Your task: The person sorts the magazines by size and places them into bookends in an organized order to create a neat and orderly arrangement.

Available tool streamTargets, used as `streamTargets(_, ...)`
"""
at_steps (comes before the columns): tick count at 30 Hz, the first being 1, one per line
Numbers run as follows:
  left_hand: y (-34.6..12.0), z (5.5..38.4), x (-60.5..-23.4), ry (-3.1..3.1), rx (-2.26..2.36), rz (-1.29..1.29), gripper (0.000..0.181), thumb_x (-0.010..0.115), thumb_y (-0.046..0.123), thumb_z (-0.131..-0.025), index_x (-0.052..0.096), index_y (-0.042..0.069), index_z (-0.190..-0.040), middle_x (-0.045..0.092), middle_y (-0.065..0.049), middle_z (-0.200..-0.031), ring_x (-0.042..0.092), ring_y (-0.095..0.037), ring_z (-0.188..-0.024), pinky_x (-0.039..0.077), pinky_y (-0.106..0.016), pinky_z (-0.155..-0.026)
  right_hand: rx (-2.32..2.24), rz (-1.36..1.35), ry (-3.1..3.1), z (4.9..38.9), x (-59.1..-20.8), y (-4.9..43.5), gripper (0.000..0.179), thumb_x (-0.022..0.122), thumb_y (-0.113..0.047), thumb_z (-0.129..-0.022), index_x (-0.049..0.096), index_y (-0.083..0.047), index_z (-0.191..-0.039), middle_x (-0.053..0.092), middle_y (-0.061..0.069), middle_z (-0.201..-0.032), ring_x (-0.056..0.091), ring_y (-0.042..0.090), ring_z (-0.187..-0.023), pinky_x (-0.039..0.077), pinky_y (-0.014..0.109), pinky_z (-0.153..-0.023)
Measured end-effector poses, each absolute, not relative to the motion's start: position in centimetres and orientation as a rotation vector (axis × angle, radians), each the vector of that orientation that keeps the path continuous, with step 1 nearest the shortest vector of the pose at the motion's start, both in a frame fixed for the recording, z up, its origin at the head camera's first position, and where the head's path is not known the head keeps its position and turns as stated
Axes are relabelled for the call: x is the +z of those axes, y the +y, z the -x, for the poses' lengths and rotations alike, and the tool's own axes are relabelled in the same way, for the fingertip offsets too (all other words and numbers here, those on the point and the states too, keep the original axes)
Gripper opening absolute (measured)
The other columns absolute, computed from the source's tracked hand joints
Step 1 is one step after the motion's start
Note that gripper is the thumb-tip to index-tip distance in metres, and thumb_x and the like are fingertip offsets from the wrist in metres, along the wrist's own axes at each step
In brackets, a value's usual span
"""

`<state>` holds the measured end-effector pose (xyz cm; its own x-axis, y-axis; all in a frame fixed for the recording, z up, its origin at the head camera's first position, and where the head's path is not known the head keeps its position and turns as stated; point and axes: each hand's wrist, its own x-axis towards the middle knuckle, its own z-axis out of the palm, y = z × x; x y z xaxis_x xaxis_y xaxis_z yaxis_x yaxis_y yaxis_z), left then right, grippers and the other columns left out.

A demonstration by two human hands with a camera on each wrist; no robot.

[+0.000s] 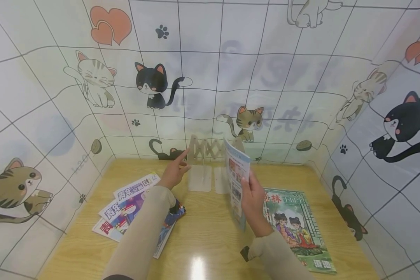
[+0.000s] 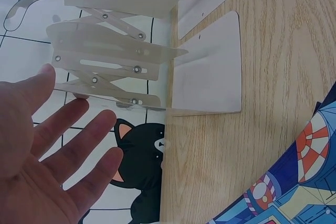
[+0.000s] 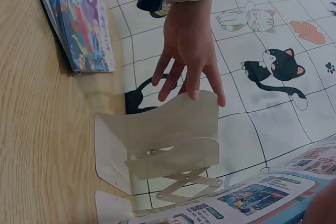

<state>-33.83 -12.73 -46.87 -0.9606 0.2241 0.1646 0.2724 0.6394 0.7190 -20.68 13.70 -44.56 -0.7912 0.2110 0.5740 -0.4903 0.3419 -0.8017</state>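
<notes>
A white folding bookend (image 1: 200, 179) with scissor-like crossed bars stands at the back of the wooden table, against the wall. My left hand (image 1: 174, 171) is at its left end plate, fingers spread and fairly straight, fingertips right at the plate's edge, as the left wrist view shows (image 2: 63, 145). My right hand (image 1: 253, 198) grips a magazine (image 1: 236, 175) by its right edge, thumb on the printed face. The magazine is held upright and covers part of the bookend's right side. In the right wrist view the magazine (image 3: 257, 198) is close beside the crossed bars.
Several overlapping magazines (image 1: 126, 210) lie on the left of the table, partly under my left forearm. Another magazine with a green cover (image 1: 301, 229) lies flat on the right. A sheet with printed cats (image 1: 154, 85) forms the walls around the wooden table (image 1: 203, 233).
</notes>
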Motion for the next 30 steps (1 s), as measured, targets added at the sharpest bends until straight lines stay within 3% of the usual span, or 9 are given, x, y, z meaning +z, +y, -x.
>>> streamTargets(4,-12.7,33.9,-46.8,-2.792,-1.24,0.424,0.068,0.058,0.022,-0.099,0.023,0.033,-0.156,0.061,-0.019,-0.121,0.063,-0.032,-0.097,0.05,-0.041,-0.073,1.479,-0.261,-1.966,20.9,-44.4,13.7,0.045,0.046,-0.006,-0.102,0.048,-0.019,-0.145,0.06,0.011,-0.132,0.06,0.035,-0.113,0.051,0.055,-0.082)
streamTargets(12,-12.7,34.0,-47.0,-2.805,-1.221,0.399,0.067,0.058,0.023,-0.099,0.023,0.034,-0.155,0.061,-0.018,-0.119,0.064,-0.032,-0.096,0.05,-0.048,-0.082,1.459,-0.335,-1.857,20.5,-42.8,12.5,0.046,0.046,0.01,-0.097,0.048,0.0,-0.141,0.059,0.025,-0.126,0.06,0.046,-0.108,0.051,0.058,-0.08)
streamTargets(16,-12.6,34.0,-47.1,-2.81,-1.218,0.39,0.067,0.058,0.023,-0.099,0.022,0.034,-0.155,0.061,-0.018,-0.12,0.063,-0.033,-0.097,0.049,-0.049,-0.082,1.418,-0.354,-1.848,20.7,-42.9,12.2,0.045,0.047,0.012,-0.095,0.049,0.003,-0.14,0.059,0.026,-0.125,0.059,0.045,-0.109,0.05,0.059,-0.081)
streamTargets(30,-12.4,33.8,-47.0,-2.818,-1.239,0.37,0.067,0.057,0.023,-0.1,0.022,0.036,-0.155,0.061,-0.017,-0.12,0.063,-0.031,-0.095,0.049,-0.048,-0.081,1.405,-0.323,-1.942,23.2,-48.1,13.3,0.051,0.047,0.002,-0.1,0.042,-0.011,-0.148,0.054,0.016,-0.137,0.052,0.037,-0.123,0.042,0.059,-0.095)
